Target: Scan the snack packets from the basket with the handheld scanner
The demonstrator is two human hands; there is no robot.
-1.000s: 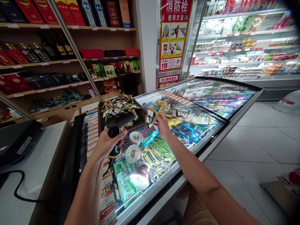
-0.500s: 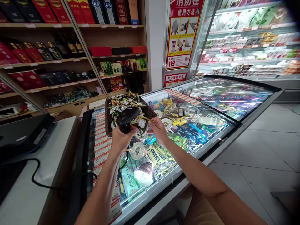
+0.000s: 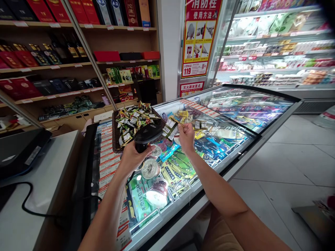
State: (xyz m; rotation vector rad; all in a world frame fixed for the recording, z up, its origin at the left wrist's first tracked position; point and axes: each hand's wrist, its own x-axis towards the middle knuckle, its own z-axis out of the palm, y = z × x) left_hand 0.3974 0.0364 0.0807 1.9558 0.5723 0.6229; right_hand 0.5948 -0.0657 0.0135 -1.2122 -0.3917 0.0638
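My left hand point(image 3: 133, 157) is wrapped round the handle of a black barcode scanner point(image 3: 148, 133), whose head points to the right. Between the fingers of my right hand point(image 3: 186, 136) is a small snack packet point(image 3: 170, 128), held by its edge with the printed back showing. The packet is just right of the scanner head, apart from it. Behind the scanner, a brown woven basket point(image 3: 115, 139) heaped with similar packets point(image 3: 136, 116) rests on the freezer's glass top. Another packet point(image 3: 200, 124) lies flat on the glass, right of my right hand.
Under the glass of the chest freezer point(image 3: 235, 157) are ice-cream bags and tubs. A row of price labels point(image 3: 108, 164) runs along its left side. The counter point(image 3: 60, 167) at left carries a black device point(image 3: 23, 153) and a cable. Stocked shelves point(image 3: 86, 62) stand behind.
My right hand has moved right and slightly up with the packet, away from the scanner head. The scanner has turned to face more to the right. The whole view has shifted a little.
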